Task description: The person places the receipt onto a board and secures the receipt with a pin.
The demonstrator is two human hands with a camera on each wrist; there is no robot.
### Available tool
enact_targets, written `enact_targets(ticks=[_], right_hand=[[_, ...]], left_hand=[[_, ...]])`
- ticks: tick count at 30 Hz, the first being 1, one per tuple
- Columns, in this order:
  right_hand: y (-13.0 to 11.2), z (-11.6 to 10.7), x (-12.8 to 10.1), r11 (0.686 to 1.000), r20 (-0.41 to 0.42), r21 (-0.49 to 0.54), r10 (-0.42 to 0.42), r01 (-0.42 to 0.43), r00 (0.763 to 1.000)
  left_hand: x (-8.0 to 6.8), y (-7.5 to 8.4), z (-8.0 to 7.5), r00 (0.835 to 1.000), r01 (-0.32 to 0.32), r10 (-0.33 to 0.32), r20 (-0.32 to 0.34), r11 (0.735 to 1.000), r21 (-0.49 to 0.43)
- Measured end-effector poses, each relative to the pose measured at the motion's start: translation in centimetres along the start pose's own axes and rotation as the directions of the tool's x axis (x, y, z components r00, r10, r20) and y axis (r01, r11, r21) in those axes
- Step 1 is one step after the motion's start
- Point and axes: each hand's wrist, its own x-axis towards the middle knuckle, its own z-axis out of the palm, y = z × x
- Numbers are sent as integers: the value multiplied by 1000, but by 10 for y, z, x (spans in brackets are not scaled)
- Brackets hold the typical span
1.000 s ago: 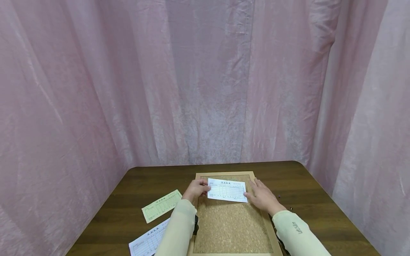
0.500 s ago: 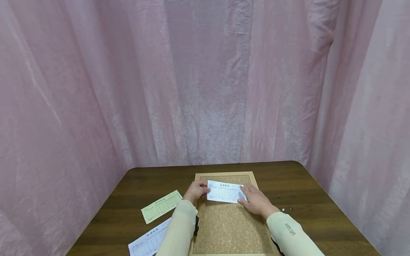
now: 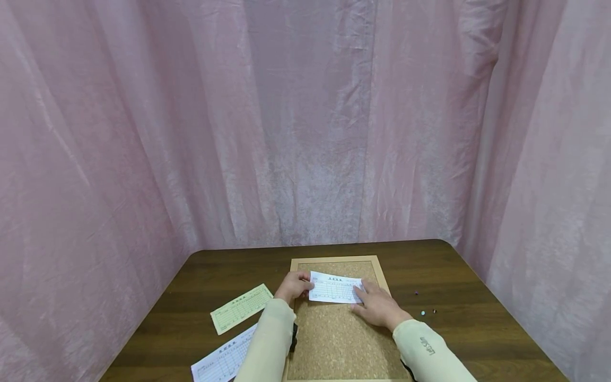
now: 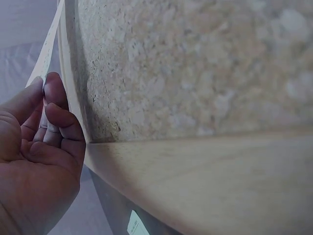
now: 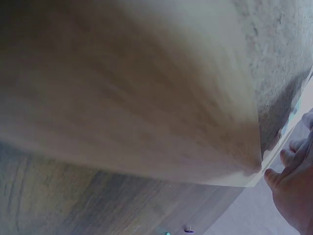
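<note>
A white printed form slip with a grid lies over the upper part of a wood-framed cork board. My left hand pinches the slip's left edge between thumb and fingers. The left wrist view shows that edge of the slip raised off the cork, with the left hand beside the frame. Extended fingers of my right hand rest on the slip's right end and cover part of it. In the right wrist view only some of the right hand shows, near the frame's corner.
Left of the board lie a green form slip and another white form slip, partly behind the left sleeve. Several tiny objects, including a light-blue one, lie on the dark wooden table to the right. A pink curtain hangs behind.
My right hand has moved left and slightly nearer, from the slip's right edge onto its right end. The slip has shifted slightly nearer; my left hand keeps pinching its left edge.
</note>
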Motion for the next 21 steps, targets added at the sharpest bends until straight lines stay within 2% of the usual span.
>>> enact_targets(ticks=[5,10,16,21], right_hand=[[-3,-1,-1,999,57,9,36,-36,998],[-4,-2,-2,997,108,9,72,-74,991],[-5,-3,-3,996,134,-8,85,-85,987],[-4,-2,-2,996,146,-29,86,-82,986]], left_hand=[[1,-1,0,1000,7,-6,3,1000,-18],[3,-4,0,1000,21,-21,-9,1000,4],[6,-6,0,999,30,-30,-15,1000,10],[8,-6,-1,999,18,-18,-30,1000,-24]])
